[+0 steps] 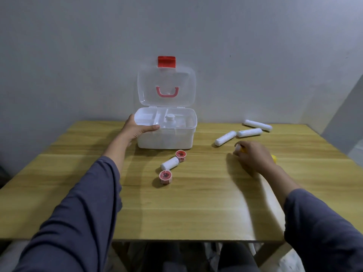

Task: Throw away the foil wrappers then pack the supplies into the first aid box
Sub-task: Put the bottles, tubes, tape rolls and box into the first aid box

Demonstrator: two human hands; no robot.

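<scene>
The white first aid box [167,140] stands open at the back of the wooden table [186,209], its clear lid [167,86] upright with a red latch. A small white bottle [170,120] stands in its inner tray. My left hand [137,128] grips the box's front left rim. My right hand [253,157] is closed over a small white and yellow item [240,148] on the table's right side. Three white gauze rolls [249,132] lie behind that hand. In front of the box lie another white roll [170,163] and two red tape spools [165,176].
A yellow object [274,159] peeks out beside my right wrist. The grey wall rises just behind the box. The table's front edge runs near my forearms, with my legs below it.
</scene>
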